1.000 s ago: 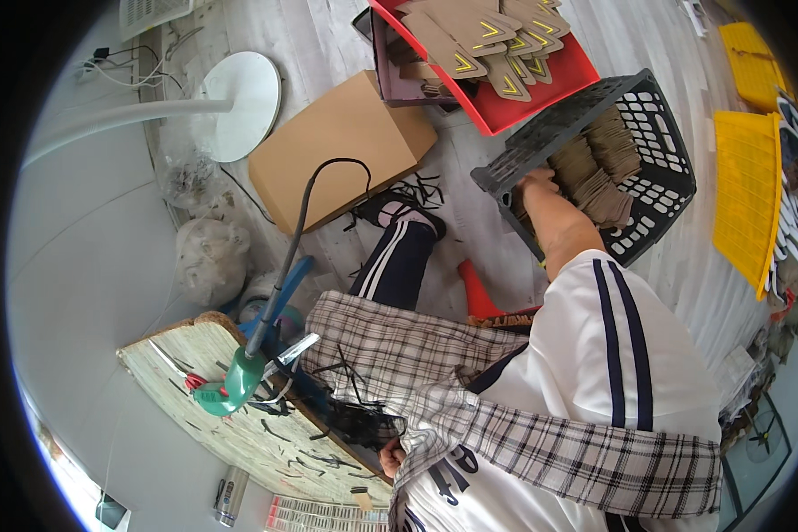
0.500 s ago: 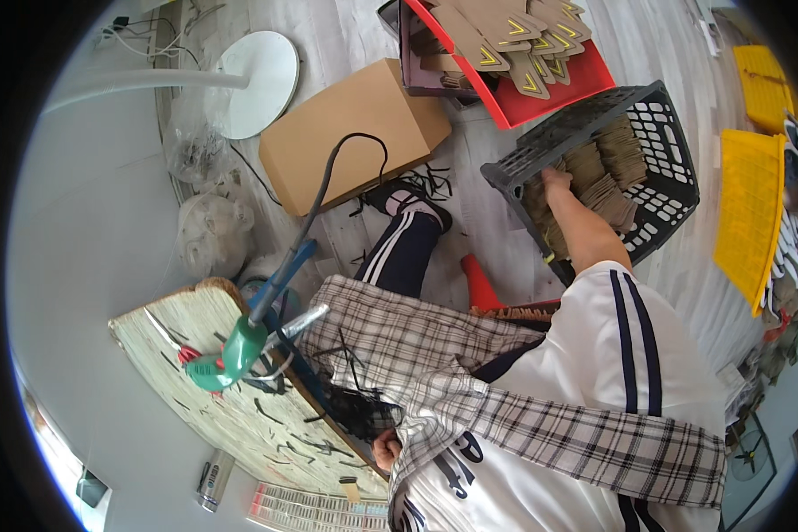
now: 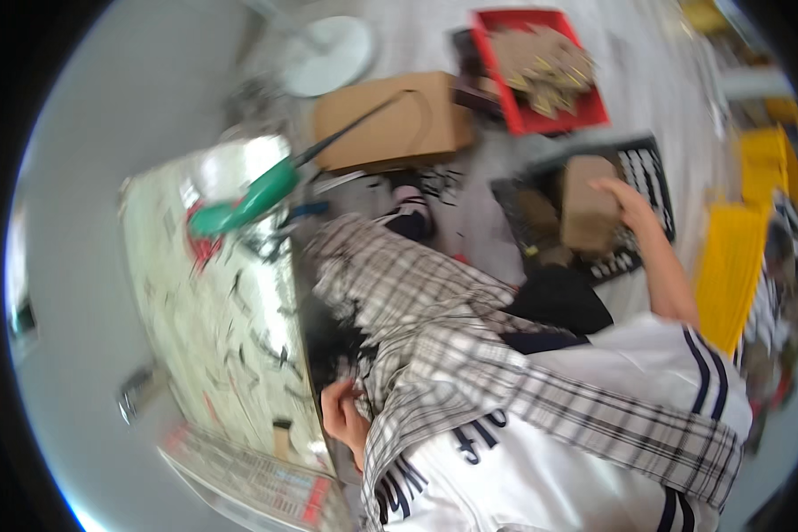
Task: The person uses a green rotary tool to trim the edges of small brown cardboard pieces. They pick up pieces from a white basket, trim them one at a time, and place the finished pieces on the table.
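My right hand [image 3: 625,202] grips a thick stack of flat brown pieces [image 3: 591,208], held over the black plastic crate [image 3: 652,173]. More brown pieces [image 3: 537,213] lie inside the crate, blurred. At the near right edge of the work board, my left hand [image 3: 344,418] is loosely bent, fingers slightly apart, with no object visible in it. Beside it lies a heap of black scraps [image 3: 332,341], close to the plaid cloth [image 3: 417,275] over my lap. A green-handled tool [image 3: 257,197] with a dark cable stands over the far part of the board.
The pale work board [image 3: 195,301] carries dark strips and red-handled scissors [image 3: 206,239]. Beyond it sit a cardboard box [image 3: 381,124], a red tray [image 3: 514,111] of brown pieces and a white round base [image 3: 332,55]. Yellow crates [image 3: 727,266] line the right side.
My right hand has lifted the brown stack up from inside the crate. My left hand has come out from the lap to the board's edge. The whole view has shifted and blurred.
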Available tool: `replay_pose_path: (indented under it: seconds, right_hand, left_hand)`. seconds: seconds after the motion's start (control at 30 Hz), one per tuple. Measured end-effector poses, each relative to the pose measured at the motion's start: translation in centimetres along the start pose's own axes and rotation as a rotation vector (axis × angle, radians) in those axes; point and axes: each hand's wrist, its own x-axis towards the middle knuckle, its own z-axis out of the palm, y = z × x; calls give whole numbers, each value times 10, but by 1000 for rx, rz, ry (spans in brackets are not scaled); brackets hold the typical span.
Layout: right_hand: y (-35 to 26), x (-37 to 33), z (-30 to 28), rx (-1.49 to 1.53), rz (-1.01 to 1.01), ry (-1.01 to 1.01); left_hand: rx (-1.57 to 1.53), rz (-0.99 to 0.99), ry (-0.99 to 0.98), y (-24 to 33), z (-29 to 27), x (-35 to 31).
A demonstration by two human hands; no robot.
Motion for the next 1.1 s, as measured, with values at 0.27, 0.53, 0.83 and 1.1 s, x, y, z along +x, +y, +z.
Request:
replay_pose_path:
  seconds: [0.27, 0.53, 0.83, 1.1]
  right_hand:
    - [-174, -182, 284, -1124, -819, -984]
    - [-49, -310, 633, -2570, -1011, -1661]
    - [40, -309, 723, -2885, -895, -1647]
    - [1, -299, 690, -2500, -1409, -1372]
  left_hand:
    - [-525, 117, -238, 66, -31, 82]
    - [-875, 239, -134, 22, -112, 88]
    - [-836, 47, 353, -52, -102, 83]
    - [693, 133, 711, -124, -154, 15]
